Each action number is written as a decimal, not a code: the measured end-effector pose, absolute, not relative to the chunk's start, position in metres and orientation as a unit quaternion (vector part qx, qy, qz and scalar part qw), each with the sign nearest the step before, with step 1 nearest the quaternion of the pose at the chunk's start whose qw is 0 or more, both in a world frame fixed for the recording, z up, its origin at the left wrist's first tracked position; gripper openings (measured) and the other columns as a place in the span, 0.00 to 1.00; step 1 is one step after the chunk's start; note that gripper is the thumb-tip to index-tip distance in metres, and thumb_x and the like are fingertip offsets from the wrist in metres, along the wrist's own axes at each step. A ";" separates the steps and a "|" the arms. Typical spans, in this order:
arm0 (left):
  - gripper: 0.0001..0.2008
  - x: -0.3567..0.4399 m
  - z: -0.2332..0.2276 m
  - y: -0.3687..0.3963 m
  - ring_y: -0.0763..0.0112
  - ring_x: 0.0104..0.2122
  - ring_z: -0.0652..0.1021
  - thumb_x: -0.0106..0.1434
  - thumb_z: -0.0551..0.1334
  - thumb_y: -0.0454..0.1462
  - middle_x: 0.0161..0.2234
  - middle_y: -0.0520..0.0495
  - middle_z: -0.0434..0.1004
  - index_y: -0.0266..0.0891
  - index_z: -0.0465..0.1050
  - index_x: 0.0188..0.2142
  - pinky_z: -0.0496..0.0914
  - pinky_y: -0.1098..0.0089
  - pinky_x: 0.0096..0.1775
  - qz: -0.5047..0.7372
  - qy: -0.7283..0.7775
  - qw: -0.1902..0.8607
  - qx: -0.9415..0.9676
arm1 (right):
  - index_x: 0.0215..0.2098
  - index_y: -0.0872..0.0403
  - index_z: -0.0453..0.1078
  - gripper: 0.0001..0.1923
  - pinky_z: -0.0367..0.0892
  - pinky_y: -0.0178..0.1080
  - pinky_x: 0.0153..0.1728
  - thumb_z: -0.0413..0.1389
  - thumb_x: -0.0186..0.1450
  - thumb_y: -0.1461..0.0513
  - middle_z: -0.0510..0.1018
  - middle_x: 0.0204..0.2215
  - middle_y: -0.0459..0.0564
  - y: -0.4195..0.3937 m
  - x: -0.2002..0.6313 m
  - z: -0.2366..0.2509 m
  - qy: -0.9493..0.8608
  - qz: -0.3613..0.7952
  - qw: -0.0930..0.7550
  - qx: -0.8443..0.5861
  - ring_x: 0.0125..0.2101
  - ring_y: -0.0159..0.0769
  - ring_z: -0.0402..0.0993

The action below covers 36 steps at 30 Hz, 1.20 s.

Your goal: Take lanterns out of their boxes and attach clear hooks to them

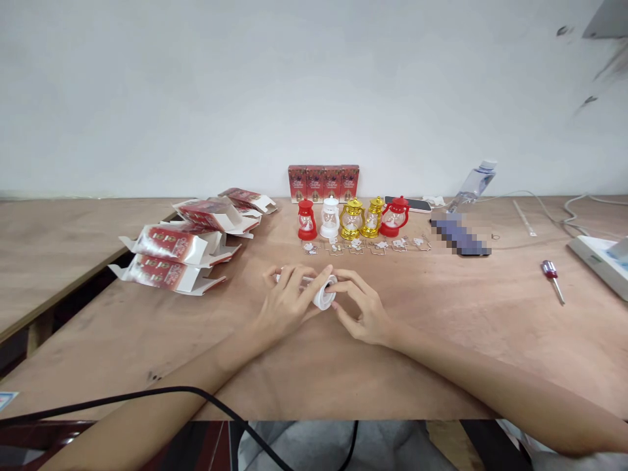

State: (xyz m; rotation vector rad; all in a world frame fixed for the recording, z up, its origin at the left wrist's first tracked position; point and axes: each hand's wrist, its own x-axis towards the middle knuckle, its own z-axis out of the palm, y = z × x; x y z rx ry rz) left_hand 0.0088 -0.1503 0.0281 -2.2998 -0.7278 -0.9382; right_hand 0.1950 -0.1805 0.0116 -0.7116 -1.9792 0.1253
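Nearest the camera, a black cable (147, 396) runs across the front edge of the wooden tabletop (441, 340), w/ both bare forearms reaching in over it. At centre, the left hand (287, 304) & right hand (360, 311) meet around a small white lantern (324, 294) lying on its side just above the tabletop. Left hand is wrapped over its body, fingers closed on it; right hand pinches at its round base end, fingertips touching it.

To the left, approx. mid-depth, a loose heap of red-and-white flattened cartons (171, 258) w/ flaps open. Far right, a red-handled screwdriver (553, 278) lies alone, well apart from the hands; beyond it a white device (596, 261) at the edge.

Further back, a row of small clear packets (366, 245) lies just in front of five upright mini lanterns (352, 219): red, white, gold, gold, red. Right of them, a dark blurred-out object (458, 237) & a tilted clear water bottle (473, 186). Behind the lanterns, four red boxes (324, 183) stand side by side against the white wall (245, 91). White cords (564, 206) trail at back right.
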 end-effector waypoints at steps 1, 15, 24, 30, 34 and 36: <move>0.21 0.008 0.028 -0.149 0.65 0.37 0.75 0.62 0.60 0.41 0.36 0.43 0.77 0.37 0.64 0.53 0.54 0.64 0.40 -0.353 -0.270 0.271 -0.854 | 0.46 0.52 0.63 0.15 0.69 0.43 0.46 0.51 0.61 0.69 0.68 0.46 0.57 -0.179 0.196 0.011 -0.821 0.052 0.490 -0.289 0.47 0.38 0.69; 0.32 0.010 0.029 -0.149 0.56 0.46 0.72 0.59 0.56 0.54 0.48 0.34 0.74 0.33 0.63 0.53 0.54 0.58 0.45 -0.366 -0.251 0.185 -0.877 | 0.44 0.48 0.66 0.13 0.71 0.36 0.32 0.58 0.60 0.60 0.67 0.34 0.48 -0.173 0.203 -0.002 -0.796 -0.030 0.505 -0.332 0.32 0.32 0.69; 0.25 0.017 0.012 -0.146 0.58 0.50 0.71 0.67 0.48 0.47 0.49 0.35 0.73 0.33 0.60 0.56 0.55 0.57 0.50 -0.333 -0.244 0.117 -0.903 | 0.37 0.51 0.65 0.12 0.74 0.39 0.39 0.61 0.58 0.58 0.61 0.40 0.52 -0.174 0.198 0.000 -0.810 -0.033 0.497 -0.311 0.40 0.36 0.69; 0.24 0.017 0.007 -0.143 0.59 0.54 0.68 0.65 0.51 0.47 0.51 0.35 0.71 0.34 0.60 0.55 0.64 0.61 0.50 -0.334 -0.223 0.025 -0.915 | 0.36 0.52 0.63 0.12 0.74 0.37 0.38 0.60 0.58 0.57 0.62 0.40 0.53 -0.175 0.197 0.002 -0.814 -0.034 0.494 -0.305 0.39 0.35 0.69; 0.22 0.018 0.005 -0.141 0.57 0.52 0.69 0.64 0.52 0.46 0.48 0.37 0.72 0.35 0.60 0.53 0.66 0.59 0.48 -0.345 -0.209 0.021 -0.915 | 0.34 0.53 0.62 0.11 0.73 0.35 0.35 0.59 0.59 0.58 0.61 0.39 0.53 -0.176 0.197 0.003 -0.817 -0.047 0.490 -0.300 0.37 0.33 0.69; 0.22 0.019 0.005 -0.140 0.56 0.51 0.70 0.64 0.52 0.46 0.47 0.36 0.73 0.35 0.60 0.53 0.67 0.58 0.47 -0.356 -0.200 0.027 -0.913 | 0.33 0.54 0.62 0.11 0.72 0.34 0.35 0.59 0.59 0.57 0.61 0.39 0.53 -0.177 0.197 0.003 -0.820 -0.053 0.483 -0.302 0.37 0.33 0.69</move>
